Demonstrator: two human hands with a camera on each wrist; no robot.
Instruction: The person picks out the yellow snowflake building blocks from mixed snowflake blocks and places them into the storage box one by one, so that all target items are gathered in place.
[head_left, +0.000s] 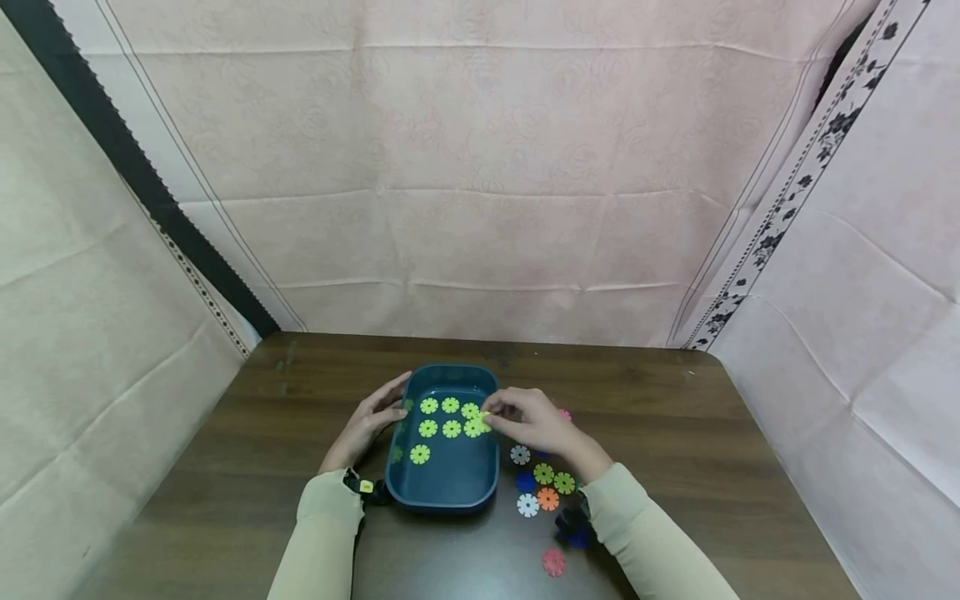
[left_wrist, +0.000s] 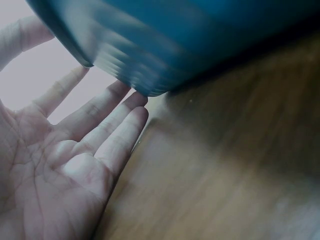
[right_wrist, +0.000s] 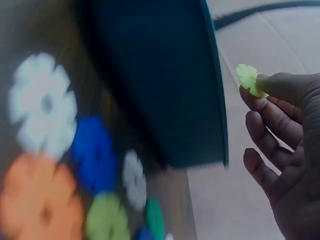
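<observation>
A dark blue rectangular tray (head_left: 444,483) stands on the table with several flat yellow flower-shaped pieces (head_left: 451,428) laid in rows inside it. My left hand (head_left: 367,425) is at the tray's left side, thumb by the rim; the left wrist view has its straight fingers (left_wrist: 105,107) against the outer wall. Over the right part of the tray, my right hand (head_left: 532,421) pinches one yellow flower-shaped piece (right_wrist: 251,80) between thumb and index finger. The other fingers of that hand are loosely bent. In the head view the held piece overlaps the top-right pieces of the rows.
Right of the tray lie loose flower-shaped pieces: white (head_left: 528,505), orange (head_left: 548,499), green (head_left: 564,482) and blue (head_left: 525,482). A pink piece (head_left: 553,562) sits nearer the front. Pale cloth (head_left: 480,208) hangs behind and beside the brown table (head_left: 637,400).
</observation>
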